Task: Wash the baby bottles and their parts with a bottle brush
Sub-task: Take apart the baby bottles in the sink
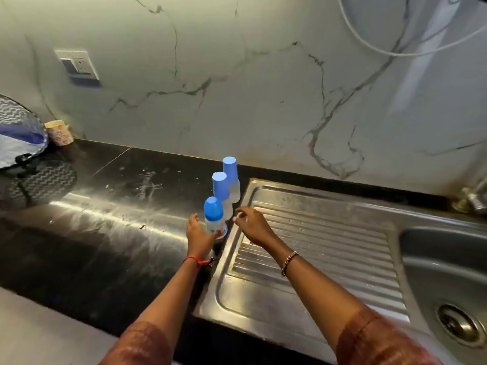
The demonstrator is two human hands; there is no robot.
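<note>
Three clear plastic baby bottles with blue caps (pixel 221 188) stand in a row on the wet, glossy black stone desk (pixel 105 219), just left of the ribbed steel sink drainboard (pixel 329 233). The left hand (pixel 197 233) grips the nearest bottle (pixel 214 219) low down, fingers (pixel 194 218) curled round it. The right hand (pixel 254 226) hovers over the drainboard, its fingers loosely curled and holding nothing. A veined white marble wall (pixel 237 88) rises at the far side.

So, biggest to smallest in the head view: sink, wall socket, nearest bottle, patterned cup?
Largest: sink
Then: wall socket
Last: nearest bottle and patterned cup look about alike; the cup is farther off, so unranked.
</note>
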